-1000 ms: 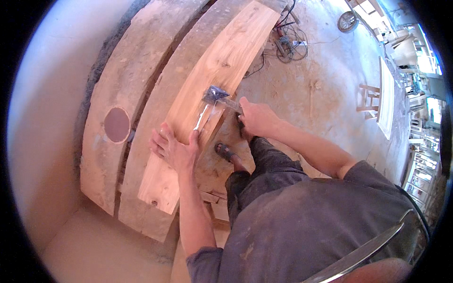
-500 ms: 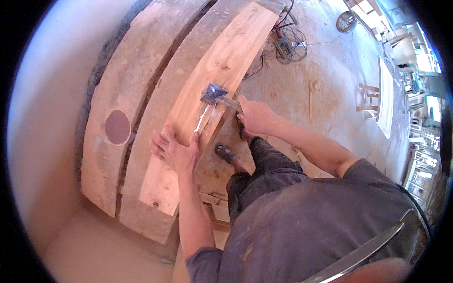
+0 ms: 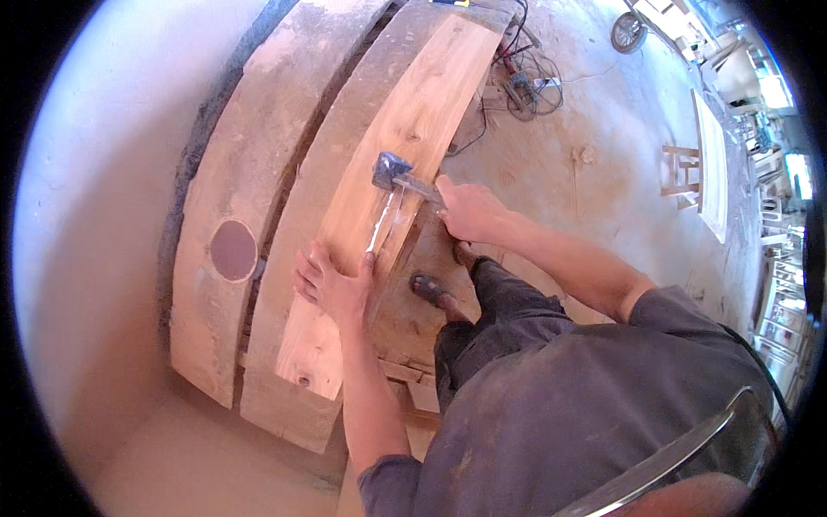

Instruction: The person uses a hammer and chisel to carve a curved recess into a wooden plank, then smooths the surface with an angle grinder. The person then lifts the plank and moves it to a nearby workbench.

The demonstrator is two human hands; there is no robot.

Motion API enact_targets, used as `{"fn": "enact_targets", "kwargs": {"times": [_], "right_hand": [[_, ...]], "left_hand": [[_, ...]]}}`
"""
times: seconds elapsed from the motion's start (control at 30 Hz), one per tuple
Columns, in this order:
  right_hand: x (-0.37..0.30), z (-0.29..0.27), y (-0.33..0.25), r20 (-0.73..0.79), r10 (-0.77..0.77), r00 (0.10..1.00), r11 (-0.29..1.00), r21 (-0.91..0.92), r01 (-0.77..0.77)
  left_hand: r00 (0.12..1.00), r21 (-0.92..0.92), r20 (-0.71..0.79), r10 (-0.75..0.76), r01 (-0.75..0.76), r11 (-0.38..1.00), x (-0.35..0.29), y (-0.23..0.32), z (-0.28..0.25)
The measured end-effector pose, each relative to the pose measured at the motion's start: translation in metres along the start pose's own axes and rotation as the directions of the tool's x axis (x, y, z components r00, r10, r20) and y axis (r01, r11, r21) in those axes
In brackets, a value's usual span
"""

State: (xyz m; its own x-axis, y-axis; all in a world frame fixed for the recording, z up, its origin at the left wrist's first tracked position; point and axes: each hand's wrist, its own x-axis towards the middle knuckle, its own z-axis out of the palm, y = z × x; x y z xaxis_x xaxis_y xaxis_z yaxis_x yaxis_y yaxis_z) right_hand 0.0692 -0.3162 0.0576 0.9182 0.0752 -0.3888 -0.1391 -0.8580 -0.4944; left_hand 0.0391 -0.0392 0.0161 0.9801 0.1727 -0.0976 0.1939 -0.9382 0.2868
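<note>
A long pale wooden board [image 3: 422, 103] with knots lies lengthwise on the rough bench. My left hand [image 3: 334, 283] rests on its nearer part, fingers spread, thumb close to the lower end of a white glue-like streak [image 3: 379, 226] beside a narrow wood strip. In my right hand [image 3: 469, 211] is the handle of a hammer, closed in my fingers. The hammer's dark, blocky head [image 3: 391, 170] is over the board at the top end of the streak; whether it touches the wood I cannot tell.
Behind the board, the bench [image 3: 293, 220] has long gaps between its planks. A round brown disc [image 3: 233, 251] lies on the far plank. Tangled cables and a power tool [image 3: 521, 84] are on the floor past the bench. Right, a long pale panel [image 3: 711, 164] stands by a wooden stool [image 3: 680, 177].
The whole view has shifted slightly, so the bench sits further right. The hammer head is turned a little differently over the board. My left hand stays spread on the wood.
</note>
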Motion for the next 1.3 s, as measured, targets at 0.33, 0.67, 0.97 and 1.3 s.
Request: {"fn": "enact_targets", "kwargs": {"times": [0.33, 0.67, 0.97, 1.3], "right_hand": [[-0.138, 0.040, 0.128, 0.015, 0.449, 0.894, 0.580, 0.756, -0.304], [-0.223, 0.061, 0.182, 0.040, 0.742, 0.669, 0.152, 0.962, -0.227], [-0.231, 0.066, 0.206, 0.113, 0.746, 0.656, 0.097, 0.956, -0.275], [-0.226, 0.069, 0.207, 0.271, 0.654, 0.706, 0.102, 0.893, -0.438]], "left_hand": [[0.990, 0.036, 0.133, -0.041, 0.036, 0.999, 0.007, -0.005, 0.002], [0.980, 0.018, 0.196, -0.035, 0.032, 0.999, 0.018, -0.019, 0.010], [0.977, 0.019, 0.210, -0.047, 0.044, 0.999, 0.027, -0.027, 0.016], [0.965, -0.043, 0.257, -0.058, 0.072, 0.996, 0.024, -0.029, 0.006]]}}
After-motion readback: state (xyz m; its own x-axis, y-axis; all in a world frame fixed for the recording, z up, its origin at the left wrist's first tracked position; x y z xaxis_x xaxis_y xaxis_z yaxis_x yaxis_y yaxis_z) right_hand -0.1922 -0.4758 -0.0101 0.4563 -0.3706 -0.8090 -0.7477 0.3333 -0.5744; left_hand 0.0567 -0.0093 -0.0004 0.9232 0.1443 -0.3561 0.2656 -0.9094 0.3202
